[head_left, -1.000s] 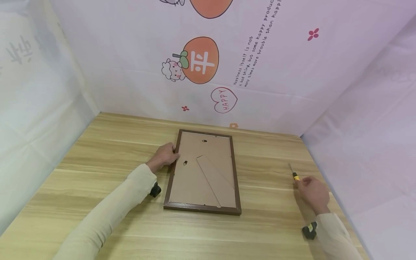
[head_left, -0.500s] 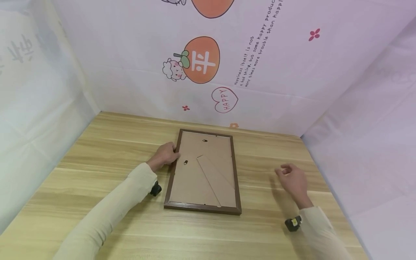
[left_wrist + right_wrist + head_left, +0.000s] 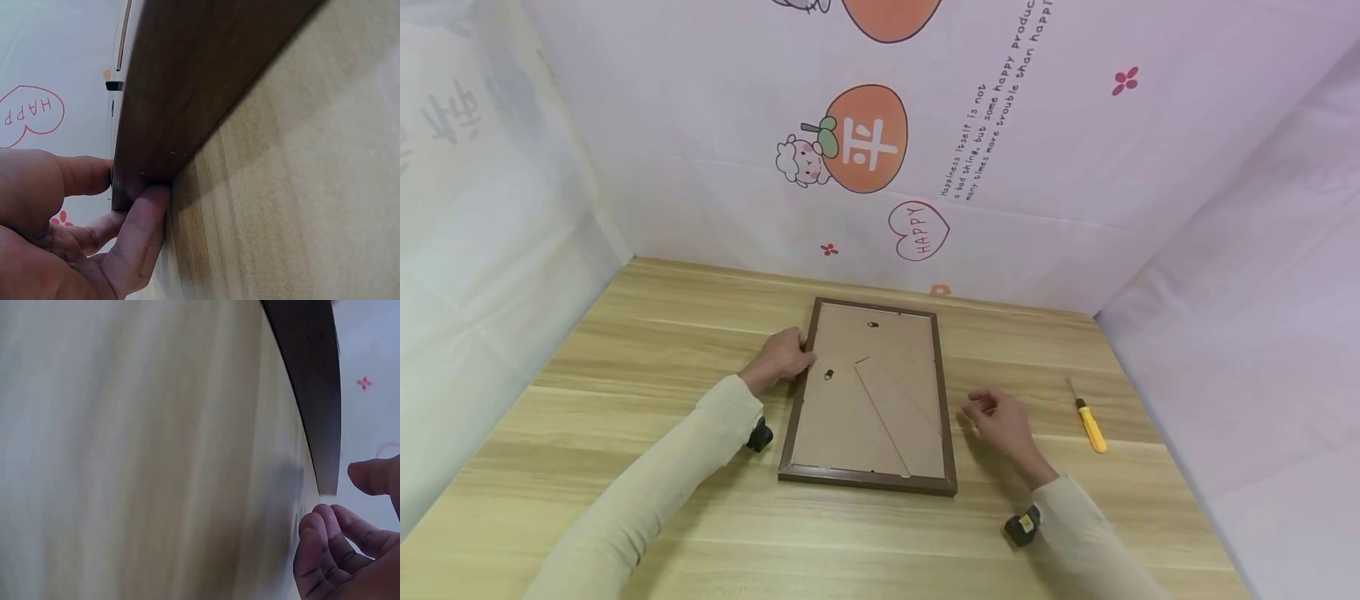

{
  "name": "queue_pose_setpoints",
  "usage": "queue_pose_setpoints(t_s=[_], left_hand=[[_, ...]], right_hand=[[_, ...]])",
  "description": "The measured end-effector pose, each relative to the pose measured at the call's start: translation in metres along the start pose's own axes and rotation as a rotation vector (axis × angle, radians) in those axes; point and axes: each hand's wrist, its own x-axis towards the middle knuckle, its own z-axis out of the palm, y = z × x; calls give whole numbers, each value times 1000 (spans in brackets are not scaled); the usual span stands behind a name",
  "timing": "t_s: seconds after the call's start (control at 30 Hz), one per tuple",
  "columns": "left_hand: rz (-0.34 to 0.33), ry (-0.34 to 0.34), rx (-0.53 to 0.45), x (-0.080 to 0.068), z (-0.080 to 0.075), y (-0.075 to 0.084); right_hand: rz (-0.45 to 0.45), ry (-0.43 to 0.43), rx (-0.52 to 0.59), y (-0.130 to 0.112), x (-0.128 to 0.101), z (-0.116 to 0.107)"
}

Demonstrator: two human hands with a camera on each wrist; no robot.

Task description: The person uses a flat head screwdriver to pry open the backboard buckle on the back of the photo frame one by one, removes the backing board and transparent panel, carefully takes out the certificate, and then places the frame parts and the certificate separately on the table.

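Note:
A brown picture frame (image 3: pixel 874 396) lies face down on the wood-grain table, its beige backing board and angled stand flap upward. My left hand (image 3: pixel 780 357) grips its left edge. In the left wrist view the thumb (image 3: pixel 87 176) rests on the backing side while the fingers (image 3: pixel 140 231) reach the lower edge by the tabletop. Just off the frame's right edge, my right hand (image 3: pixel 1002 423) hovers with loosely bent fingers and holds nothing. The right wrist view has its thumb and fingertips apart, close to the frame's side (image 3: pixel 315 394).
A screwdriver (image 3: pixel 1092 427) with a yellow handle lies on the right part of the table (image 3: pixel 700 517), its shaft toward the back. White printed cloth (image 3: pixel 1037 242) walls in the table at the back and both sides.
My right hand has let go of the screwdriver, leaving it on the table, and has moved left toward the picture frame. The left hand and the frame stay put.

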Motion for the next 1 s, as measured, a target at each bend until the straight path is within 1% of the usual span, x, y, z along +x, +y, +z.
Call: queue_pose_setpoints(t_s=[0.07, 0.2, 0.4, 0.5, 0.67, 0.8, 0.9, 1.0], left_hand=[[-2, 0, 5, 1, 0, 0], [-2, -4, 9, 2, 0, 0], [3, -6, -3, 0, -1, 0], [8, -9, -8, 0, -1, -1], [2, -6, -11, 0, 0, -4], [-5, -11, -12, 0, -2, -5], [-7, -29, -13, 0, -3, -5], [-17, -58, -47, 0, -4, -6]], right_hand=[[-11, -17, 31, -6, -2, 7], [0, -41, 84, -18, -7, 18], [14, -39, 77, -28, -11, 26], [17, -35, 78, -30, -12, 28], [-8, -33, 75, -30, -12, 29], [-1, -25, 85, -31, -11, 30], [17, -24, 97, -32, -10, 30], [17, -22, 91, -32, -8, 29]])
